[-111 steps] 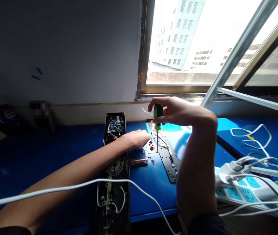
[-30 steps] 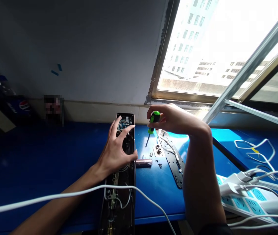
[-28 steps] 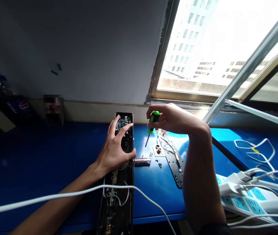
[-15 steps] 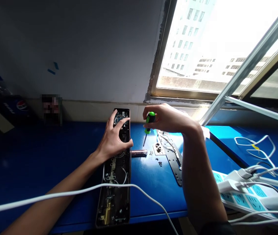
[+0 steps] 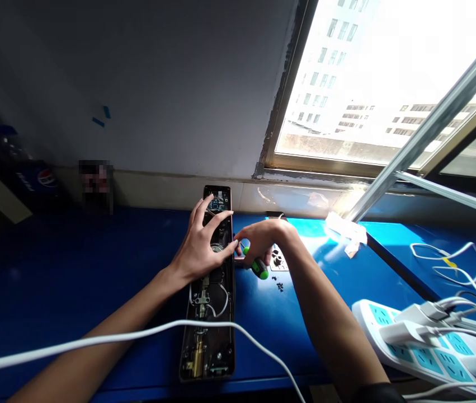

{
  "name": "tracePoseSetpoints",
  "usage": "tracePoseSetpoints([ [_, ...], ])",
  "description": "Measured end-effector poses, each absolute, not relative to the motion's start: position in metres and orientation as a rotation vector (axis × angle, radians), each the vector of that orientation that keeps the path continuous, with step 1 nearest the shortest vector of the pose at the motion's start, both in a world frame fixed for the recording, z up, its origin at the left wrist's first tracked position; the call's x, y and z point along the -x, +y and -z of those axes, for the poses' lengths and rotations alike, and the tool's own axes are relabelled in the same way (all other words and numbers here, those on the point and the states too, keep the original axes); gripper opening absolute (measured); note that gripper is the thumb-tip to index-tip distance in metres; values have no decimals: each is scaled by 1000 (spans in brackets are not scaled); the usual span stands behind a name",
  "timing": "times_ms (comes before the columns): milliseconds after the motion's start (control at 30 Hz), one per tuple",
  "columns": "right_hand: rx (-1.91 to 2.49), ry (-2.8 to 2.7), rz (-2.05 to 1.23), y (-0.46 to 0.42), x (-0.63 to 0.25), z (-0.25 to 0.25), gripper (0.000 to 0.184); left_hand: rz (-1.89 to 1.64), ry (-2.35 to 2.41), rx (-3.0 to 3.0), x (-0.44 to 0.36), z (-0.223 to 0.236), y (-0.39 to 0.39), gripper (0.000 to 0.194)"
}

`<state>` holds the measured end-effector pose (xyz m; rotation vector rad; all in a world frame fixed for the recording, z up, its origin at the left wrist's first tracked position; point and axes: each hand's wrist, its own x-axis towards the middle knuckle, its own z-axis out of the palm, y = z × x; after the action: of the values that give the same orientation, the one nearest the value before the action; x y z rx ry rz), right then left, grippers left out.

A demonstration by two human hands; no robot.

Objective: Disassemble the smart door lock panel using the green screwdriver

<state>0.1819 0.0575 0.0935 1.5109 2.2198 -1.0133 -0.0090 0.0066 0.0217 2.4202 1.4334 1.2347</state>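
Beneath the spread fingers of the left hand (image 5: 199,246), the housing (image 5: 219,288) lies lengthwise on the blue table (image 5: 95,263), its lower end near the front edge. Left thumb and index are apart, their tips by its right rim. Alongside that rim, the right hand (image 5: 259,237) is closed around the screwdriver (image 5: 258,267), handle tilted down toward the small screws (image 5: 280,286). The right wrist bends sharply; blue surface extends left of the housing.

left hand (image 5: 196,246): spread wide | right hand (image 5: 258,242): curled, wrist (image 5: 284,229) bent
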Motion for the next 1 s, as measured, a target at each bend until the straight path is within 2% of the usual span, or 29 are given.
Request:
tracePoseSetpoints([
  [267,-1174,1907,1338,90,-189,-59,45,-1275,1463,-2330,14,-15,9,46],
  [533,-1032,1835,1451,95,-196,-57,67,-1331,1444,-2247,12,-14,5,43],
  [833,-1002,1775,1453,90,-188,-53,60,-1405,1435,-2217,12,-12,4,46],
  [1000,-1029,1870,1449,88,-198,-69,70,-1424,1441,-2193,10,-12,2,46],
])
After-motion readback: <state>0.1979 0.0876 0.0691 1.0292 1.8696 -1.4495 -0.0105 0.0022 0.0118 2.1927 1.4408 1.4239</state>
